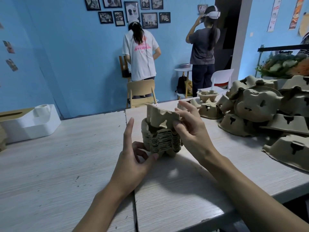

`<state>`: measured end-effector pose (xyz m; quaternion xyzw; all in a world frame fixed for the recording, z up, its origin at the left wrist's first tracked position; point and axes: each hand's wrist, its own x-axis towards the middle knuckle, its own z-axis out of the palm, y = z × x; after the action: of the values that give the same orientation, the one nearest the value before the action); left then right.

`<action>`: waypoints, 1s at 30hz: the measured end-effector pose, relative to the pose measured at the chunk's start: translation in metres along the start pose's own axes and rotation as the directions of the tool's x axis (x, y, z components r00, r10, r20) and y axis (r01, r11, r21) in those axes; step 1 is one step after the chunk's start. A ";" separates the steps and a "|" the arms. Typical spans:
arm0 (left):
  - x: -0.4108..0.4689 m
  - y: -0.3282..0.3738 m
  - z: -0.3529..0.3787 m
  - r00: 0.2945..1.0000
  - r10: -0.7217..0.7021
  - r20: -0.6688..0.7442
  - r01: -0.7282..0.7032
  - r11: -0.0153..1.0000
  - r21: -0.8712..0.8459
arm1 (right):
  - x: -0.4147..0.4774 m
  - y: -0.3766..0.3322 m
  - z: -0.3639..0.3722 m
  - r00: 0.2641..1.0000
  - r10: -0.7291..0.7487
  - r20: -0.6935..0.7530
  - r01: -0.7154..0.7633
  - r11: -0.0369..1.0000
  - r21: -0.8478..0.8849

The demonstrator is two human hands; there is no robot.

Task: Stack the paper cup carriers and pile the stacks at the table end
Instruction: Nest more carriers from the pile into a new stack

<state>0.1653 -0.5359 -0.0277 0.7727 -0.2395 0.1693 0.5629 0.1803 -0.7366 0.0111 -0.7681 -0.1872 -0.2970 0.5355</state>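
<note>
White box (31,124) with a wooden lid at far left. Beyond, a wooden chair (141,94) and a white chair (221,79). Two people standing, backs turned: one in a white T-shirt (142,52), one in a grey top (203,46) wearing a white headset (213,14). Framed pictures (130,11) on the blue wall (66,56); flowers (282,64) at right.

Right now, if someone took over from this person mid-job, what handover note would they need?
Left hand: holds the stack near its base; the stack stands on the table in front.
Right hand: pinches the top carrier, tilted, not yet seated in the stack.
Done: one stack of many carriers.
Left: seat this carrier, stack the loose carriers heaped on the right, then pile the stacks at the table end.
</note>
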 end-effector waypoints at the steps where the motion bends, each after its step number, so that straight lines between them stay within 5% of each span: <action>1: 0.000 0.000 0.000 1.000 -0.002 0.002 0.002 1.000 -0.001 | -0.001 -0.001 0.000 0.999 0.003 0.042 -0.004 1.000 0.008; 6: 0.000 0.000 0.000 1.000 -0.006 0.014 0.006 1.000 -0.011 | -0.006 -0.009 0.000 0.996 -0.009 0.087 0.007 1.000 0.026; 12: 0.000 0.002 0.000 1.000 0.000 0.018 0.000 1.000 0.006 | -0.003 -0.002 0.005 0.980 -0.197 0.041 0.201 0.965 -0.169; 15: 0.001 0.001 -0.001 1.000 -0.002 0.016 0.001 1.000 0.022 | 0.001 -0.001 0.007 0.946 -0.314 0.082 0.321 0.865 -0.384; 22: 0.001 0.006 -0.001 1.000 -0.011 0.017 0.011 1.000 0.017 | 0.011 -0.013 0.000 0.946 -0.189 0.265 0.298 0.829 -0.473; 26: 0.001 0.006 -0.001 0.999 -0.031 0.020 0.030 0.999 0.031 | 0.034 -0.002 -0.006 0.996 -0.091 0.014 0.091 0.935 -0.343; 30: 0.001 0.006 -0.001 0.999 -0.025 0.035 0.023 0.997 0.073 | 0.058 0.039 -0.019 0.969 0.190 -0.155 -0.245 0.798 -0.550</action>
<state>0.1632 -0.5366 -0.0223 0.7984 -0.2339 0.1573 0.5321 0.2426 -0.7702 0.0268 -0.8939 0.0236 -0.3106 0.3223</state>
